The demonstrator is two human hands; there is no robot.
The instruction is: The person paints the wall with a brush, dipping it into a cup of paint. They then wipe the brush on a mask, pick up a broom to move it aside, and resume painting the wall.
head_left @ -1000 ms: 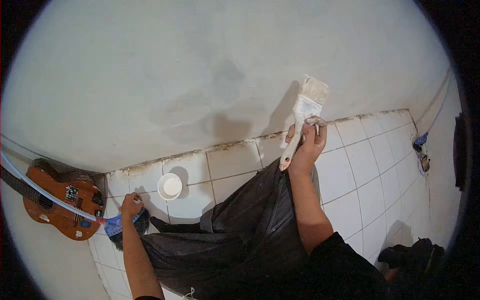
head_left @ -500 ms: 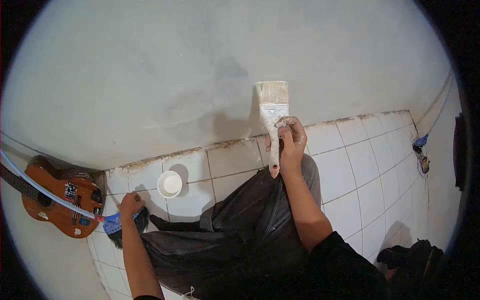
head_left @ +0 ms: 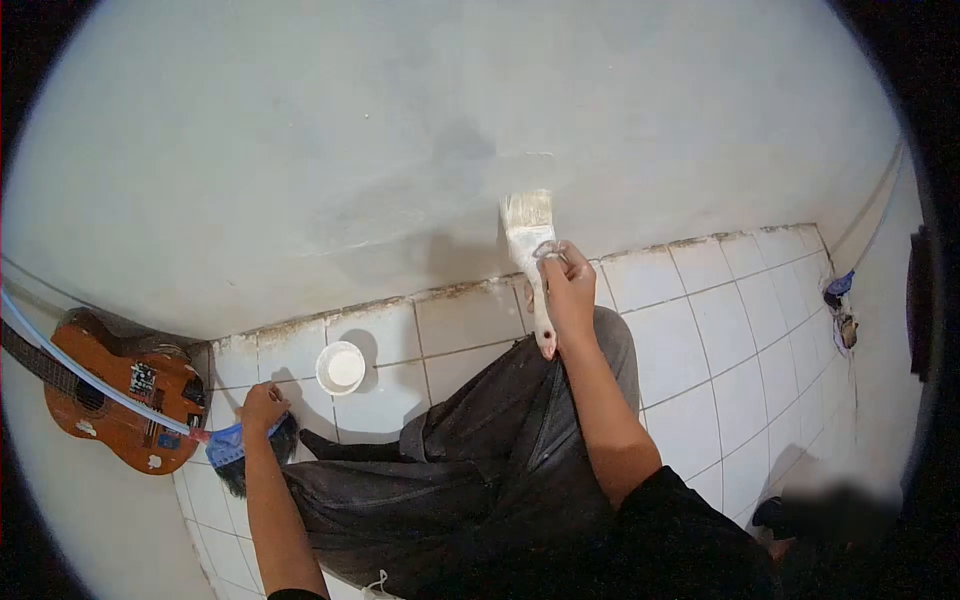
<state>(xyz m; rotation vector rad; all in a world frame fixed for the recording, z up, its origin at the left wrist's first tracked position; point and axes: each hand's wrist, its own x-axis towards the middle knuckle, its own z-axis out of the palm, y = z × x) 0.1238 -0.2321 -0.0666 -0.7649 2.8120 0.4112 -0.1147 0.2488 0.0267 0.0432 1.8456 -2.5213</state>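
Note:
My right hand (head_left: 568, 290) grips a wide paintbrush (head_left: 540, 290) by its white, paint-smeared handle. The brush is upright, and its pale bristles press on the grey wall (head_left: 400, 130) just above the tiles. Some whitish paint marks my fingers. My left hand (head_left: 263, 408) is at the left, over a broom head (head_left: 230, 447) with a blue top and dark bristles. Its fingers are loosely bent, thumb apart, and I see nothing held in them. A small white cup (head_left: 340, 368) with white paint inside stands on the tiled floor between my hands.
A brown guitar (head_left: 125, 390) with stickers leans at the left, crossed by the broom's pale stick (head_left: 90, 375). White tiles (head_left: 690, 340) meet the wall along a dirty edge. Dark trousered legs (head_left: 480, 440) are folded below. At the right, another blue item (head_left: 840, 287) hangs by the wall.
The paintbrush has moved down and slightly left along the wall with my right hand, leaving a faint wet outline above the bristles. My left hand has stayed nearly still.

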